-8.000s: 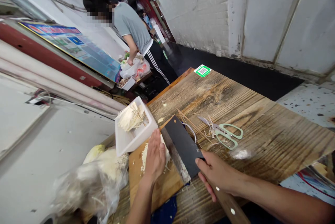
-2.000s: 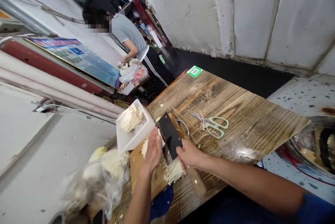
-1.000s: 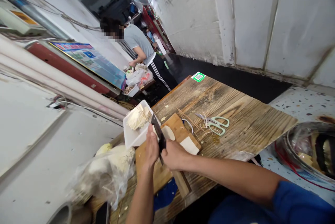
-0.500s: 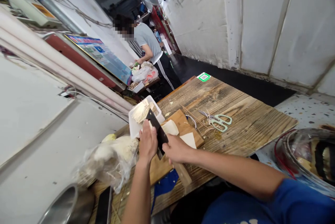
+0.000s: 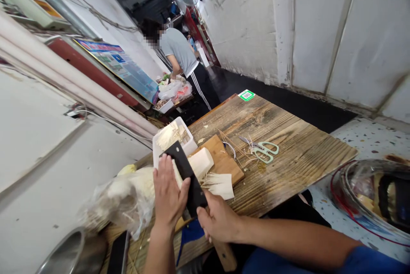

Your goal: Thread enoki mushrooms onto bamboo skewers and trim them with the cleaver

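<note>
My right hand (image 5: 218, 221) grips the wooden handle of a black cleaver (image 5: 185, 176), whose blade is tilted up over the wooden cutting board (image 5: 224, 161). My left hand (image 5: 168, 195) lies flat against the blade's left side, fingers stretched out, with pale enoki mushrooms between palm and blade. Two cut bundles of enoki (image 5: 221, 183) lie on the board to the right of the blade. A white square tray (image 5: 171, 137) holding more enoki stands just beyond the cleaver.
A clear plastic bag of enoki (image 5: 124, 199) lies left of my hands. Green-handled scissors (image 5: 264, 152) and thin bamboo skewers rest on the wooden table (image 5: 304, 154). A metal bowl (image 5: 371, 197) sits at right, a phone (image 5: 118, 257) at bottom left. A person stands at a far table.
The cleaver has lifted off the board and swung left toward me, with my left hand pressing mushrooms against its side. Cut enoki bundles now lie exposed on the board.
</note>
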### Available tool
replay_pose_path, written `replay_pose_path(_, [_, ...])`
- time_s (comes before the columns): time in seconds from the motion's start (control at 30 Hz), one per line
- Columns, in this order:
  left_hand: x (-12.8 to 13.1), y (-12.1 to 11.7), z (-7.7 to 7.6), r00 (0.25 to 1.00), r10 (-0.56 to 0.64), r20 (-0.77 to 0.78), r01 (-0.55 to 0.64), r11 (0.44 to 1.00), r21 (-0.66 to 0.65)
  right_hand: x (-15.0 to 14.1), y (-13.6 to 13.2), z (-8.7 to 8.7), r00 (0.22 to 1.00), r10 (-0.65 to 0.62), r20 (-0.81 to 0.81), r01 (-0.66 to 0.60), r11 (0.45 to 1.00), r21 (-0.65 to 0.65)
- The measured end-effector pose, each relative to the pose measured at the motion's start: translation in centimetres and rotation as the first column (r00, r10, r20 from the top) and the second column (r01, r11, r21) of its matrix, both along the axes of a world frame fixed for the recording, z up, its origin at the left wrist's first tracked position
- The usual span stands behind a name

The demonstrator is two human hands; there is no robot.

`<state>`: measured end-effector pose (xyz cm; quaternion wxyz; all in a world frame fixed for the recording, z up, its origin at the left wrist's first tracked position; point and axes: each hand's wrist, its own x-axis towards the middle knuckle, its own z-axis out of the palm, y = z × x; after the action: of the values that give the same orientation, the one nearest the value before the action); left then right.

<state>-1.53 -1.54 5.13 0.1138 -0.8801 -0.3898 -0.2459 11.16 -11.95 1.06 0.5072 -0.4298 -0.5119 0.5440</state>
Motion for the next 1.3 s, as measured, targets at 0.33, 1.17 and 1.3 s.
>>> replay_pose_path(0.33, [5.0,-3.9,-4.9,0.996,-0.057,-0.062,0.05,0.994,-0.099,2.9,-4.7,-6.2,0.935,-0.07,-0.348,-0.017,0.971,-0.24])
replay_pose_path(1.17, [7.4,-2.6,-9.5,0.989,-0.032,-0.144,-0.001,0.974,-0.227,14.1,-9.0,-4.9,0.817,-0.552,-0.169,0.457,0.798,-0.393])
replay_pose_path(1.3, [9.5,-3.1,-9.6,0.99,0.111,-0.092,-0.132,0.956,-0.263,14.4,-8.0,-4.2,0.836,-0.52,-0.172,0.436,0.822,-0.368])
